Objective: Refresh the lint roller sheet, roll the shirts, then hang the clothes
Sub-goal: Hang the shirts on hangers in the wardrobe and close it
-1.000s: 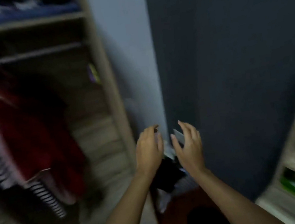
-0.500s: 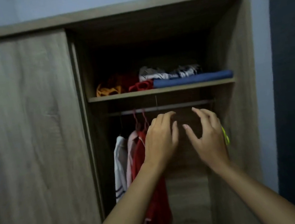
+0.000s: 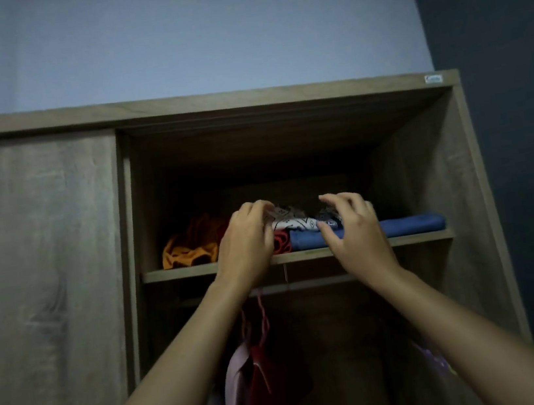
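- Reaching up with both arms to the wardrobe shelf (image 3: pixel 300 255), likely fetching folded clothes for rolling or hanging.
- Left hand (image 3: pixel 247 239) loosely curled at the patterned garment (image 3: pixel 290 221); grip or mere touch impossible to tell.
- Right hand (image 3: pixel 353 228) spread and relaxed, holding nothing, just in front of the blue folded garment (image 3: pixel 409 225).
- Patterned piece lying atop the blue one, long axes along the shelf, left to right.
- Next, probably: closing fingers on the stack and drawing it out level.
- No lint roller in sight.
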A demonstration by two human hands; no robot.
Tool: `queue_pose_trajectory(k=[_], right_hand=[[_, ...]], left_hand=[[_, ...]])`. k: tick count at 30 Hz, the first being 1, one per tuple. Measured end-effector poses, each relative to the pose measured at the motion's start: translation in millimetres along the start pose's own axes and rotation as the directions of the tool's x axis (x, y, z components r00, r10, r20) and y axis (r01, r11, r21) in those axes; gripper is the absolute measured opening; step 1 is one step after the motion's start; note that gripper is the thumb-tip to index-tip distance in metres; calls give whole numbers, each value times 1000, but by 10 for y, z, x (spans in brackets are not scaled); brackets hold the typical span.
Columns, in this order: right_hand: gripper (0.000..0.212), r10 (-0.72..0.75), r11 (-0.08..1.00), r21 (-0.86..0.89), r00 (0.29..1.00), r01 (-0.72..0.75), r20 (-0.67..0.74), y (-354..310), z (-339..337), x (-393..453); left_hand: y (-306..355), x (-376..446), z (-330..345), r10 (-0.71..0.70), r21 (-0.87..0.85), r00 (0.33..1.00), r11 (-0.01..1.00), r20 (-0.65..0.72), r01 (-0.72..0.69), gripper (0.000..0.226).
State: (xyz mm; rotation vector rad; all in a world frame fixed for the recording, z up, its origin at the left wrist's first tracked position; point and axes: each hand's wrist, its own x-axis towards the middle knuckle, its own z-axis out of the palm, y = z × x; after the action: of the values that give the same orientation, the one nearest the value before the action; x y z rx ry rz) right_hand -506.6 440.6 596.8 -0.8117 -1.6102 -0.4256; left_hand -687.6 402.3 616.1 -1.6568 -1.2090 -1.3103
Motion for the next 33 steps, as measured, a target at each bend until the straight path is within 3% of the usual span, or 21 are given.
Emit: queue_pose_trajectory(k=[6,10,12,15,19,22,25,29,33], right_hand=[[51,68,990,-137,973,-38,221,292,254,521],[64,61,975,-221,915,31,399,486,444,822],[70,68,982,-185,856,33,512,545,503,940],[64,64,990,-137,766,32,640,600,552,1070],[42,32,971,-193,717,144,696,726,595,1142],[37,-28,983,-120,760,138,650,835,598,1166],[37,-71,993,-36,803,114,592,912,608,1190],[41,1,979,-147,721,140,693,1019,617,1171],[31,66,953,-234,620,194,782,1070,576,1264]], left_hand=[[-323,432,316,-52,25,997,998,58,50,25],[-336,742,553,-66,-18,960,997,274,74,39],[-287,881,655,-102,-14,885,992,454,122,45],[-220,996,815,-205,83,716,976,667,202,35],[-204,1065,952,-280,157,623,956,730,246,36],[-173,1055,1024,-308,187,631,950,712,252,37],[-151,1040,1116,-299,246,690,953,659,178,51],[-187,1064,1224,-296,307,702,945,648,116,37],[-169,1091,1311,-236,285,737,956,633,62,35]])
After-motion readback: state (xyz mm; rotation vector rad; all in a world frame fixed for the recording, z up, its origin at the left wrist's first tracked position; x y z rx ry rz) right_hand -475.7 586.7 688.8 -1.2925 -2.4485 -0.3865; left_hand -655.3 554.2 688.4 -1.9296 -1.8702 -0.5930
